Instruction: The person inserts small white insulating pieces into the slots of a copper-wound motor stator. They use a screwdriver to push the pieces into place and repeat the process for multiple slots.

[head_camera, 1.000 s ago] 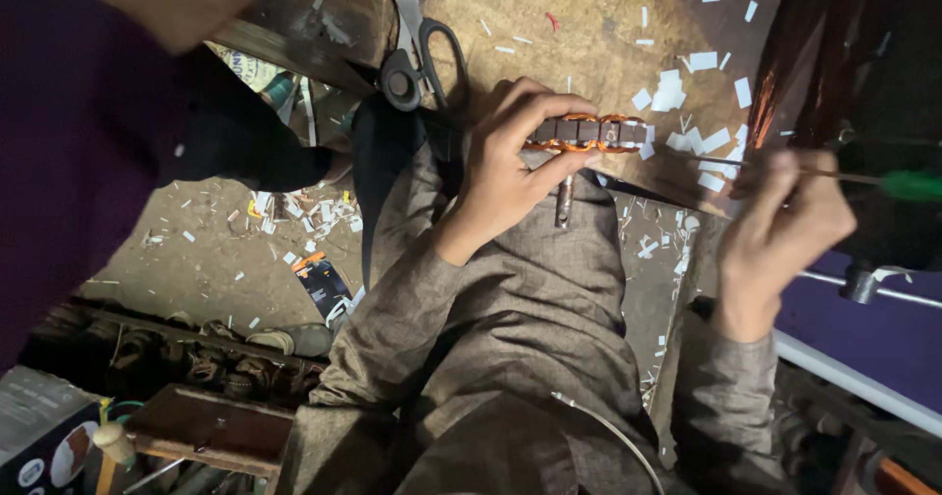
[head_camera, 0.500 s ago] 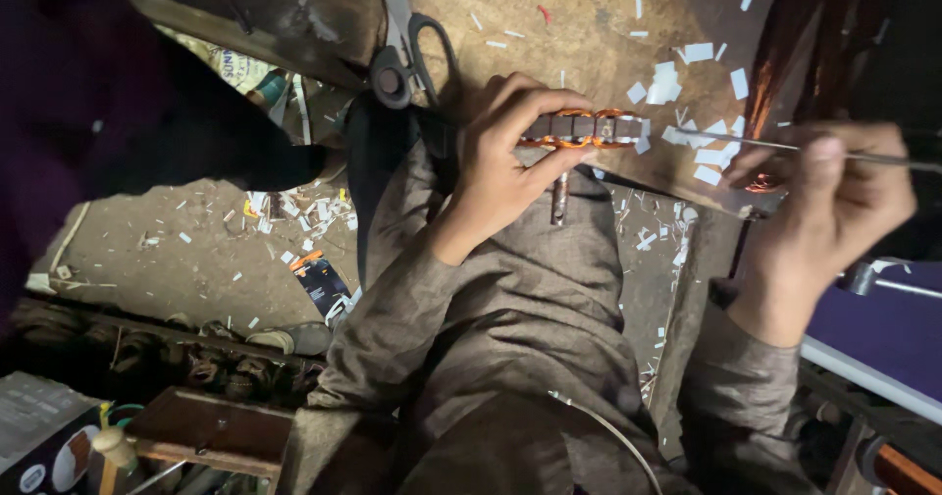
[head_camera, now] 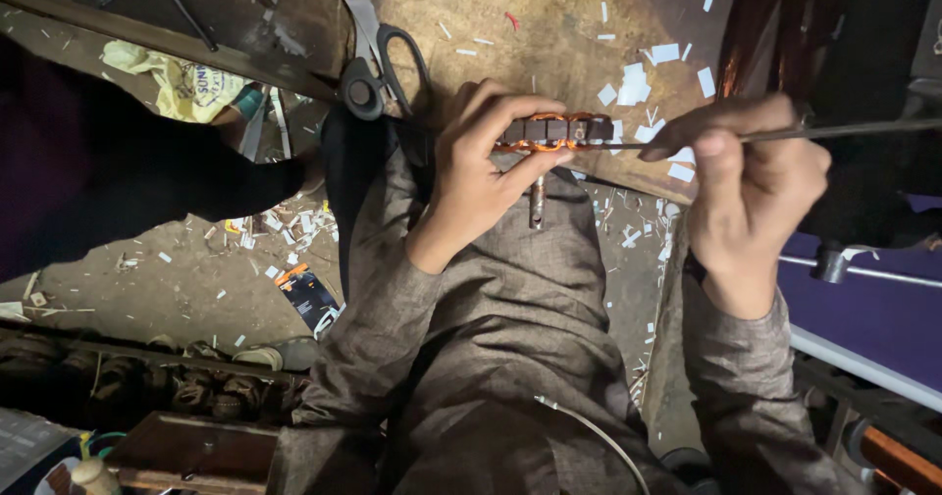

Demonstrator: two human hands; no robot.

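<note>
Head view: the left hand (head_camera: 481, 176) grips a small motor armature (head_camera: 554, 132) against the wooden bench edge (head_camera: 549, 24), fingers wrapped over its dark iron core. The right hand (head_camera: 751, 186) pinches a thin metal rod (head_camera: 834, 130) whose tip sits near the copper windings. The piece appears rigid and dense; the windings look delicate, so the core is judged the safer place to hold.

Black-handled scissors (head_camera: 378, 63) lie on the worn brown table (head_camera: 549, 24), their blades pointing up and away. White paper scraps (head_camera: 638, 83) are scattered over the table top. Below it, the dusty floor (head_camera: 167, 299) holds more scraps, a crumpled yellow bag (head_camera: 177, 83) and a small dark packet with an orange edge (head_camera: 309, 294).
</note>
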